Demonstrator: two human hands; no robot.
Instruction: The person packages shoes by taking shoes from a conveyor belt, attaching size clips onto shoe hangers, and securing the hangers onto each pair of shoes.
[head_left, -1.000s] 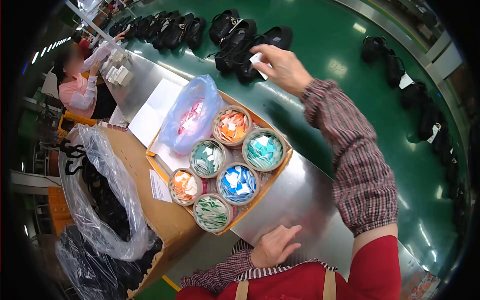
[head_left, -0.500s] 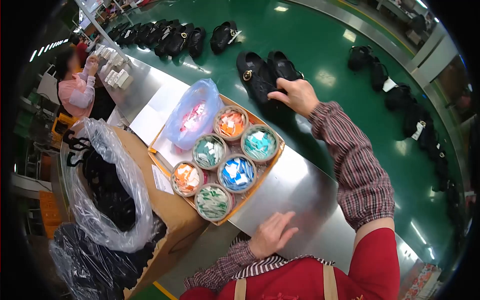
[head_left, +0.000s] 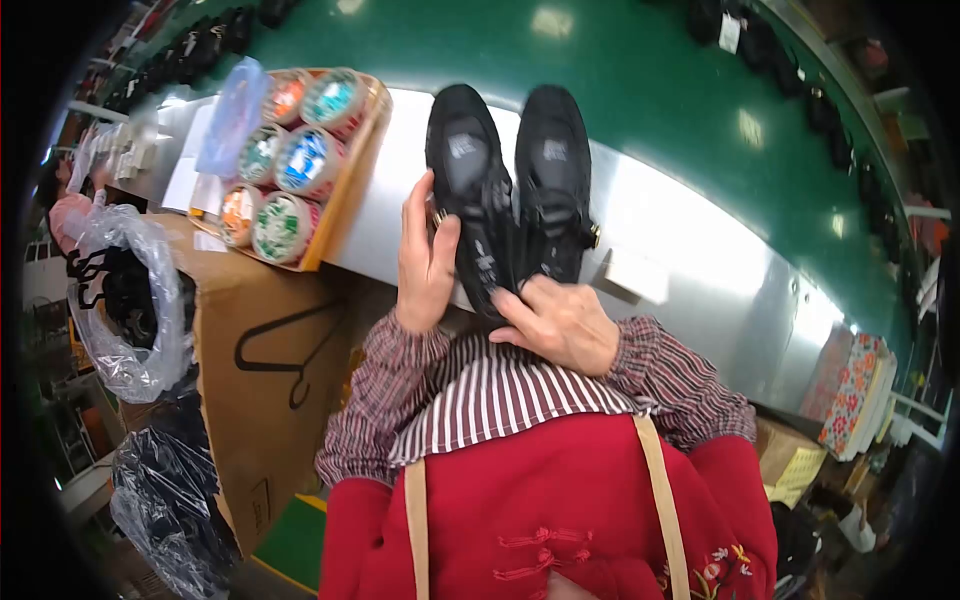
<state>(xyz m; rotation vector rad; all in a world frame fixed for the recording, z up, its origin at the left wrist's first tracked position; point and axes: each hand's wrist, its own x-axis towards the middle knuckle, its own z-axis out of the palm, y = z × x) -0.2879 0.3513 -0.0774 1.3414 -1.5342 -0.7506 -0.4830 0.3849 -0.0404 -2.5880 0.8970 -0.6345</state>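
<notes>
A pair of black shoes, the left shoe (head_left: 465, 150) and the right shoe (head_left: 555, 150), lies side by side at the metal table edge in front of me, toes pointing away. Pale print shows on their insoles. My left hand (head_left: 428, 265) rests along the outer side of the left shoe near its gold buckle, fingers stretched and thumb apart. Curled over the heel end of the shoes is my right hand (head_left: 565, 325), gripping there; its fingertips are partly hidden.
An orange-edged tray (head_left: 345, 180) of round tubs with coloured tags stands left, beside a blue plastic bag (head_left: 232, 115). A cardboard box (head_left: 260, 300) with a black hanger (head_left: 290, 340) is below it. A white block (head_left: 637, 275) lies right. Shoes line the green conveyor (head_left: 660, 90). Another person sits far left.
The shoes have come from the green conveyor to the table edge before me. My right hand has drawn back with them, and my left hand has moved up beside the left shoe. The view has shifted.
</notes>
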